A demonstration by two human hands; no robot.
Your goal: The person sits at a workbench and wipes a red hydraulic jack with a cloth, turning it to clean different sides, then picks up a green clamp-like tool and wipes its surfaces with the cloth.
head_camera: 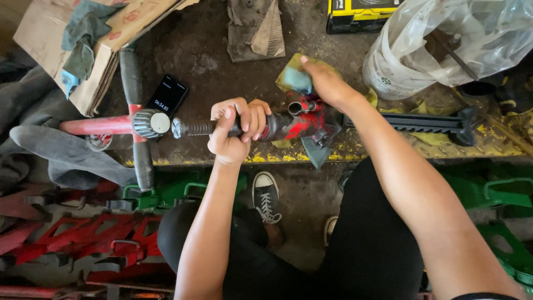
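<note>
Left hand (236,130): fingers wrapped tight around the dark ribbed shaft of the tool (288,123).
Right hand (327,83): fingers curled, pressing a teal cloth (298,79) onto the tool's top.
Tool: metal, red paint chipped and greasy, with a coiled spring end; lies across the worktop's front edge, between both hands.
Worktop (205,50): dark, grimy, yellow-striped rim.
Phone (167,95): flat black slab, screen lit, left of the tool.
Bag (466,39): crinkled clear plastic, far right.
Cardboard (105,50): torn, corrugated, upper left.

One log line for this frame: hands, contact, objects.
left hand: grips black handle | right hand: presses teal cloth on red tool head | workbench
</note>
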